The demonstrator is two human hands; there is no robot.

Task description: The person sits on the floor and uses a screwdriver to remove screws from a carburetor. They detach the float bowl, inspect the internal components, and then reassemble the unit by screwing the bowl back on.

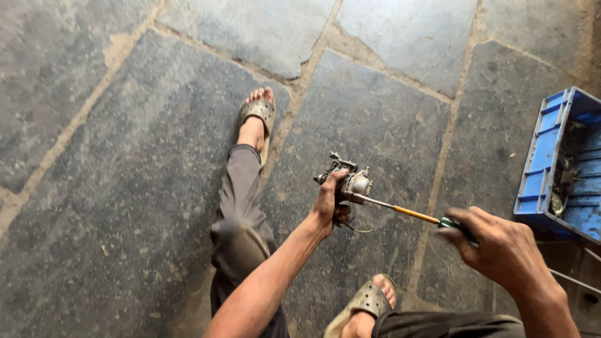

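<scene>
My left hand (328, 203) grips a small grey metal carburetor (350, 181) held up above the stone floor. My right hand (498, 247) is closed around the green handle of a screwdriver (407, 213). Its yellow-and-steel shaft runs left and its tip rests against the carburetor's side. A thin wire loop hangs below the carburetor.
A blue plastic crate (541, 169) with metal parts inside stands at the right edge. My left leg in grey trousers (241, 206) stretches forward with a sandalled foot (258, 112); my other sandalled foot (369, 300) is near the bottom. Dark stone slabs (125, 188) cover the floor.
</scene>
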